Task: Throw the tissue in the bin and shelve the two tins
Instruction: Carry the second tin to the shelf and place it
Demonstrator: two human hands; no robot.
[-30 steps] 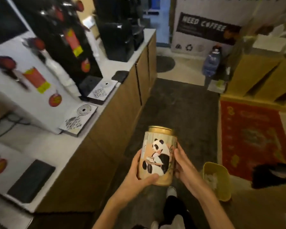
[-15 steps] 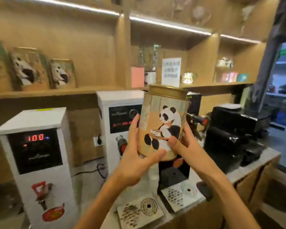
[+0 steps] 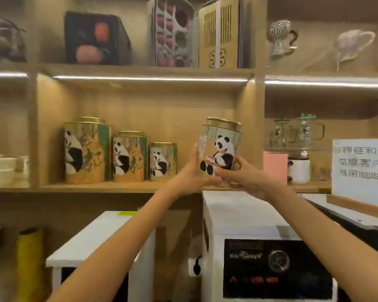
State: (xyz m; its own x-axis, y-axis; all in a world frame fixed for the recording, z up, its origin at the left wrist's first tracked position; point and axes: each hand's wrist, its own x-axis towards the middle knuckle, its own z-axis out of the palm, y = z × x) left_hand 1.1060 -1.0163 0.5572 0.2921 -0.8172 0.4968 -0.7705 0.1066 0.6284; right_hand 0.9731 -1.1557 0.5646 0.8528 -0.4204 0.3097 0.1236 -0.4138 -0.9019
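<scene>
A gold-lidded panda tin (image 3: 222, 144) is upright at the right end of the wooden shelf (image 3: 96, 188), its base at shelf level. My left hand (image 3: 192, 173) grips its left side and lower front. My right hand (image 3: 242, 173) holds its lower right side. Three more panda tins stand on the same shelf to the left: a large one (image 3: 86, 151), a medium one (image 3: 130, 156) and a small one (image 3: 163, 162). The bin and the tissue are out of view.
Two white machines (image 3: 244, 219) stand on the counter right under the shelf, below my arms. A pink box (image 3: 275, 165), a white mug and glass cups fill the compartment to the right. A sign on a wooden stand (image 3: 361, 168) is at far right.
I have turned from the floor up to the shelves. The tin went from waist height up and forward to the shelf, both hands still on it.
</scene>
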